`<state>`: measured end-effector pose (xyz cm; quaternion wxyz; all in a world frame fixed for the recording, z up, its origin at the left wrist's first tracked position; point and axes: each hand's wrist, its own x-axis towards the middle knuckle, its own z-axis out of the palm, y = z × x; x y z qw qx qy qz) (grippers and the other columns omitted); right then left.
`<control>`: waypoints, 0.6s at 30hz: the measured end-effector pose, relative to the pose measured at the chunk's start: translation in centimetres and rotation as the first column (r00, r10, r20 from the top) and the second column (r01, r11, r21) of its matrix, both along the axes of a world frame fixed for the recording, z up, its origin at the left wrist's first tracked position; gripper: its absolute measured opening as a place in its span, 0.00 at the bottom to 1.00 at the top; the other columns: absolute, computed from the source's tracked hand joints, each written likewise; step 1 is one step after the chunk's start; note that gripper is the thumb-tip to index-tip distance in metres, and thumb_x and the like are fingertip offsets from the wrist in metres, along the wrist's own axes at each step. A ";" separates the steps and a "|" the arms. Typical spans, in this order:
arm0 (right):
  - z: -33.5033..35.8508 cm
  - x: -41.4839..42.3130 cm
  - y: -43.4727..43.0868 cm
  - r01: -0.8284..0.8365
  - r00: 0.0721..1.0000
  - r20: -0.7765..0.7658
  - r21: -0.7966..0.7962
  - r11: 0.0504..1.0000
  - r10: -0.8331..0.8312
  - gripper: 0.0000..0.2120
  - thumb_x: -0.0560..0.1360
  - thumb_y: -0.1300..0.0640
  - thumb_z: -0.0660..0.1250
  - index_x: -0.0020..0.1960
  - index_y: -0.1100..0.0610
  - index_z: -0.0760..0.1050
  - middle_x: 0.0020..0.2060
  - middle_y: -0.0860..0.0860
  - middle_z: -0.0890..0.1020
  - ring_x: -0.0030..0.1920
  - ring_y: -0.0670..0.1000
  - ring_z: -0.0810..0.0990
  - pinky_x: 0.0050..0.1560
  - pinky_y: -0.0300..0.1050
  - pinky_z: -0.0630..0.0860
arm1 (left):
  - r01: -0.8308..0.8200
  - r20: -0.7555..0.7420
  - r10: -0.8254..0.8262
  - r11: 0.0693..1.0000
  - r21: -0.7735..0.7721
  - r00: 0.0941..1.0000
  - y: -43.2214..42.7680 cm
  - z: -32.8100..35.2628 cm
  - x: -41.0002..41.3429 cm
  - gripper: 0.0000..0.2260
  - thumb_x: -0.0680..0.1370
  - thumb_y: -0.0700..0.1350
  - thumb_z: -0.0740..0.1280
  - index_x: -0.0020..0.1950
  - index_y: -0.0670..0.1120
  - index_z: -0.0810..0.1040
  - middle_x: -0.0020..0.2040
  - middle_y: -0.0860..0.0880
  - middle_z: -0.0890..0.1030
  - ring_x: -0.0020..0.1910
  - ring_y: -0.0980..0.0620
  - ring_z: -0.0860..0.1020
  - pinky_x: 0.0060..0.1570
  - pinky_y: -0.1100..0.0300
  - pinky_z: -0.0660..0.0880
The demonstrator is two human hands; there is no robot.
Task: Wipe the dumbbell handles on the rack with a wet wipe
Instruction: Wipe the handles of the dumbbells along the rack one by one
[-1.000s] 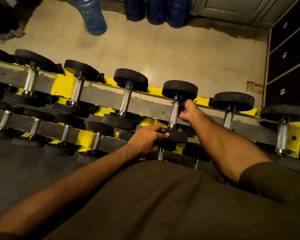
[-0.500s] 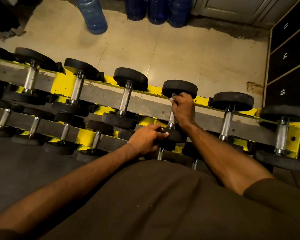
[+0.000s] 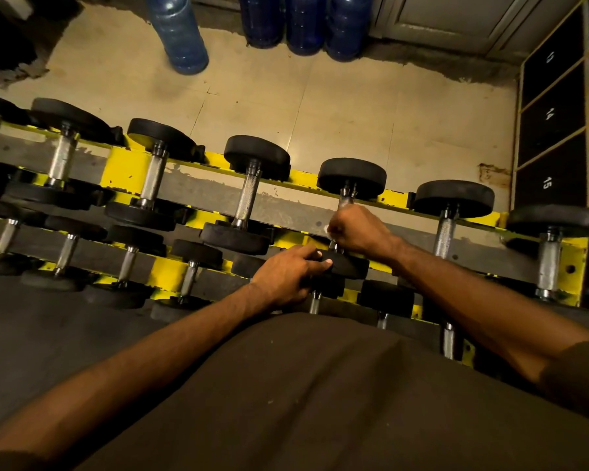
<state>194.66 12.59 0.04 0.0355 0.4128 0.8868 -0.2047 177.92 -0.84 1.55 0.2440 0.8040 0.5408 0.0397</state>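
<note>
Two tiers of black-headed dumbbells lie across the yellow and grey rack (image 3: 123, 169) in front of you, their chrome handles running away from you. Your right hand (image 3: 357, 232) is clenched around the handle (image 3: 347, 198) of one dumbbell (image 3: 352, 178) on the upper tier, low on the bar near the closer head. Only a pale scrap of the wet wipe (image 3: 328, 229) shows at the left edge of that fist; the rest is hidden inside it. Your left hand (image 3: 286, 273) rests on the dumbbell's near head (image 3: 349, 266), fingers laid almost straight across the black rubber and gripping nothing.

Beyond the rack the floor (image 3: 252, 107) is pale, worn tile with scuffs and a rusty stain toward the right. One blue water bottle (image 3: 181, 35) stands apart at the far edge, and three more bottles (image 3: 303, 25) stand together against the wall just beside a grey panelled door (image 3: 456, 22). Dark lockers (image 3: 551, 147) with pale frames run down the right side, the white numbers 14 and 15 readable on them. On your side of the rack, lower left, the ground is a dark mat (image 3: 31, 317). Your dark shirt (image 3: 286, 402) fills the bottom of the view.
</note>
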 end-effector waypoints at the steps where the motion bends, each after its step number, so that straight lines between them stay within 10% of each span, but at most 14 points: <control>1: 0.2 0.4 0.4 0.076 0.995 -0.070 0.010 0.997 -0.075 0.05 0.76 0.59 0.70 0.50 0.58 0.82 0.47 0.53 0.81 0.47 0.50 0.80 0.45 0.39 0.74 | -0.001 0.007 0.001 1.000 0.002 1.000 0.0 0.0 0.1 0.27 0.78 0.45 0.70 0.76 0.51 0.69 0.70 0.46 0.71 0.67 0.46 0.71 0.63 0.51 0.74; 5: -0.6 0.8 1.5 0.446 0.847 -0.337 0.026 0.895 -0.412 0.06 0.77 0.60 0.70 0.53 0.59 0.83 0.48 0.51 0.79 0.46 0.47 0.76 0.44 0.40 0.74 | -0.021 0.025 0.022 1.000 -0.006 0.999 0.1 0.2 0.3 0.25 0.77 0.44 0.70 0.75 0.50 0.72 0.67 0.45 0.73 0.65 0.46 0.73 0.62 0.49 0.75; 10: -1.8 2.2 -1.6 0.088 0.993 -0.079 0.071 0.994 -0.083 0.05 0.77 0.56 0.70 0.48 0.57 0.82 0.45 0.50 0.77 0.45 0.48 0.75 0.44 0.41 0.74 | -0.014 0.029 0.014 1.000 -0.001 0.999 0.2 0.3 0.2 0.24 0.79 0.45 0.69 0.75 0.51 0.72 0.67 0.46 0.73 0.65 0.47 0.72 0.61 0.52 0.75; 12: -1.8 2.3 -0.6 0.217 0.960 -0.193 0.068 0.974 -0.201 0.06 0.76 0.57 0.70 0.50 0.58 0.83 0.47 0.51 0.79 0.45 0.48 0.76 0.45 0.41 0.75 | -0.010 0.029 0.010 1.000 0.024 1.000 0.5 0.3 0.1 0.23 0.78 0.45 0.69 0.74 0.51 0.72 0.66 0.46 0.73 0.64 0.48 0.72 0.60 0.53 0.75; 15: -1.7 0.9 0.7 0.675 0.634 -0.404 -0.128 0.727 -0.659 0.07 0.76 0.59 0.71 0.53 0.58 0.84 0.46 0.51 0.82 0.46 0.47 0.78 0.46 0.39 0.76 | -0.035 0.048 0.033 0.999 0.030 0.998 0.4 0.2 0.1 0.21 0.78 0.45 0.69 0.72 0.51 0.75 0.64 0.46 0.75 0.62 0.48 0.73 0.58 0.52 0.77; 18: -2.4 0.2 0.1 0.762 0.325 -0.366 -0.444 0.471 -0.872 0.08 0.76 0.59 0.72 0.54 0.59 0.82 0.47 0.50 0.84 0.44 0.47 0.81 0.44 0.39 0.80 | -0.035 0.054 0.033 0.999 0.034 0.998 0.1 0.1 0.0 0.21 0.79 0.45 0.69 0.72 0.50 0.75 0.64 0.46 0.75 0.62 0.48 0.74 0.58 0.52 0.77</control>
